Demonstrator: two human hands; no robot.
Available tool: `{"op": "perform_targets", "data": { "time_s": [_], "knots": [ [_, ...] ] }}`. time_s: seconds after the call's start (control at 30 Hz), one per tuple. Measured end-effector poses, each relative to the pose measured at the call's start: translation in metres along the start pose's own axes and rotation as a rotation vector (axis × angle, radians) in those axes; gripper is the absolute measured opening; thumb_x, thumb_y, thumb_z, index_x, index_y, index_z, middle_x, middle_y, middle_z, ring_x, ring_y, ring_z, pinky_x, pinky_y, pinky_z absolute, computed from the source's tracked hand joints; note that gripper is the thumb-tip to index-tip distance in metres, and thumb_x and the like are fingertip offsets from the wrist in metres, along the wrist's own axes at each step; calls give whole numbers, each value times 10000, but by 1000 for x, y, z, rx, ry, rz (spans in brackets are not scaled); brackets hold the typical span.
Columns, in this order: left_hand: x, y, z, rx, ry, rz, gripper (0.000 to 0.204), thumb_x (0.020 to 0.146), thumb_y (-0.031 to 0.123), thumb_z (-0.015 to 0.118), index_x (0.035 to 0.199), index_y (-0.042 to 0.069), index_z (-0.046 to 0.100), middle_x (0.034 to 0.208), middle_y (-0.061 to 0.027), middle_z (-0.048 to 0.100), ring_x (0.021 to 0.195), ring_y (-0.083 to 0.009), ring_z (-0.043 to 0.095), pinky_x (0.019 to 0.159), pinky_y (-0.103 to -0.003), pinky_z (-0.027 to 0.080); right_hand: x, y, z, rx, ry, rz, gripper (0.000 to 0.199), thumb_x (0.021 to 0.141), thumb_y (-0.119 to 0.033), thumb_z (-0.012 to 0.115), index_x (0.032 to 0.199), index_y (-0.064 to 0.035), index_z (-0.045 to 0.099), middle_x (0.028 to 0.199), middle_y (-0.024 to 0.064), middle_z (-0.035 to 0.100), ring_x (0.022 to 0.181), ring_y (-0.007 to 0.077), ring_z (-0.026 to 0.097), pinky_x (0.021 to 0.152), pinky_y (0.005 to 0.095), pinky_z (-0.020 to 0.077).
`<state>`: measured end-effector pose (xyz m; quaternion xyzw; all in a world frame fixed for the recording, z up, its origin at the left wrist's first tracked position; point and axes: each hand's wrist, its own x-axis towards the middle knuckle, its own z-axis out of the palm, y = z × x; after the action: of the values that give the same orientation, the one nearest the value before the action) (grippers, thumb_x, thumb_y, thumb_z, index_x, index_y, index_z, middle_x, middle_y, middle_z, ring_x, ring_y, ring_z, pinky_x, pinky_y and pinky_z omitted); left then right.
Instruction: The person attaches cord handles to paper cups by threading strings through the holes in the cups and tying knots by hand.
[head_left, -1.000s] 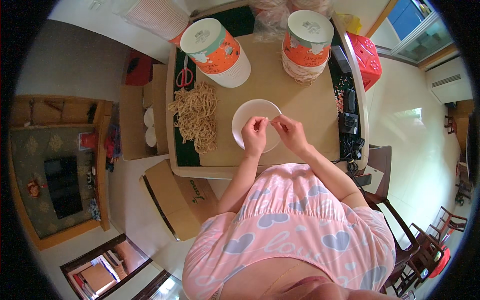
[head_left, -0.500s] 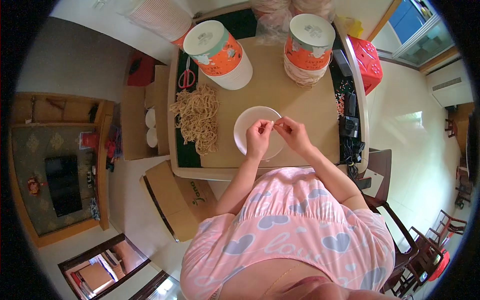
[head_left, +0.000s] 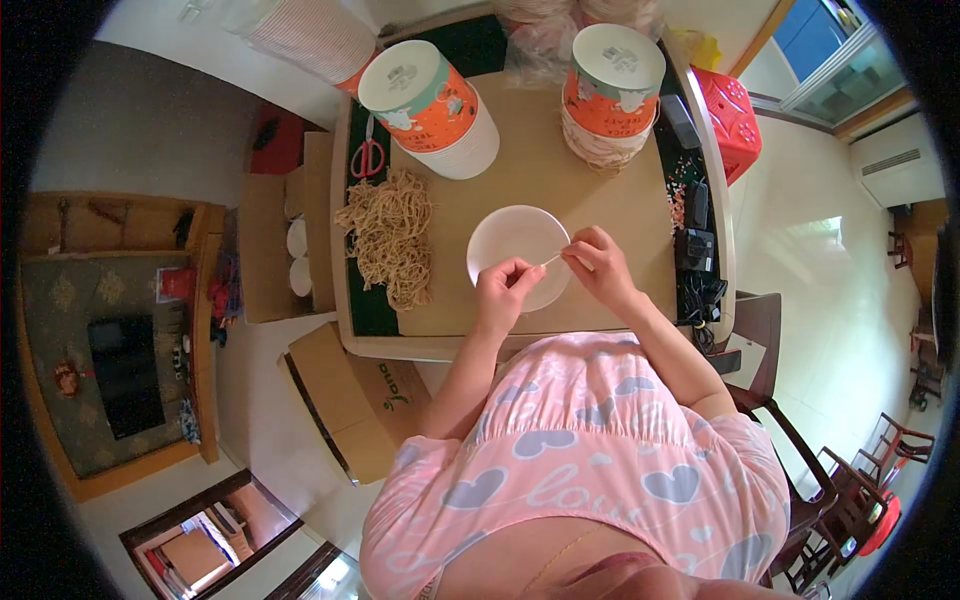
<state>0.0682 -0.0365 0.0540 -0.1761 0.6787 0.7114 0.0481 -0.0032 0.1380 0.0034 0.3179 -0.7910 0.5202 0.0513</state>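
Observation:
My left hand (head_left: 508, 289) and my right hand (head_left: 603, 270) are both closed in a pinch on a short pale string (head_left: 551, 260), stretched between them. Below them stands a round white tub (head_left: 510, 238), its inside facing up; the hands are over its near right rim. Beside it to the left lies a tangled heap of tan twine strands (head_left: 387, 240). Whether the string is fixed to the tub cannot be made out.
Beyond the tub stand two upside-down stacks of orange-and-white paper tubs, one on the left (head_left: 430, 112) and one on the right (head_left: 612, 95). Red-handled scissors (head_left: 367, 158) lie above the twine. Black adapters (head_left: 694, 250) and cables line the right edge. An open carton (head_left: 275, 255) stands left.
My hands have drawn slightly apart and nearer to me, the right one shifting right. A short length of string now shows between them.

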Motion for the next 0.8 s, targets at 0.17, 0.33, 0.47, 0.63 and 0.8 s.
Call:
{"op": "perform_targets", "data": {
  "time_s": [0.17, 0.33, 0.47, 0.63, 0.8],
  "knots": [
    [-23, 31, 1, -34, -80, 63, 126, 836, 100, 641, 735, 27, 622, 606, 62, 512, 547, -9, 403, 489, -176, 294, -9, 17, 0, -27, 63, 57, 60, 766, -8, 645, 809, -33, 612, 832, 119, 559, 741, 282, 565, 618, 340, 469],
    [-29, 42, 7, -33, -181, 72, 96, 844, 112, 631, 790, 36, 656, 623, 57, 537, 519, -12, 404, 476, -172, 299, -11, 20, 0, 83, 33, 163, 87, 792, -18, 633, 868, -29, 590, 813, 120, 556, 702, 253, 562, 604, 324, 462],
    [-22, 37, 12, -68, -165, 47, 113, 864, 122, 610, 866, 28, 671, 706, 28, 604, 522, -7, 409, 468, -159, 314, -16, 18, -2, 229, -38, 482, 282, 799, -134, 684, 982, -18, 504, 764, 109, 552, 653, 218, 554, 578, 311, 455],
    [-10, 35, 12, -87, -205, -8, 141, 879, 110, 597, 914, -13, 657, 774, -8, 642, 554, -5, 439, 490, -158, 346, -12, -7, 12, 67, -110, 526, 445, 761, -265, 730, 983, -20, 433, 747, 117, 549, 646, 254, 561, 577, 350, 463],
    [6, 45, -14, -419, 4, 12, 151, 880, 175, 599, 880, 34, 651, 731, -17, 617, 474, -37, 428, 402, -167, 282, 4, 12, 19, 25, -61, 648, 262, 802, -161, 643, 959, -34, 475, 731, 148, 568, 647, 295, 572, 590, 385, 469]
  ]
}}
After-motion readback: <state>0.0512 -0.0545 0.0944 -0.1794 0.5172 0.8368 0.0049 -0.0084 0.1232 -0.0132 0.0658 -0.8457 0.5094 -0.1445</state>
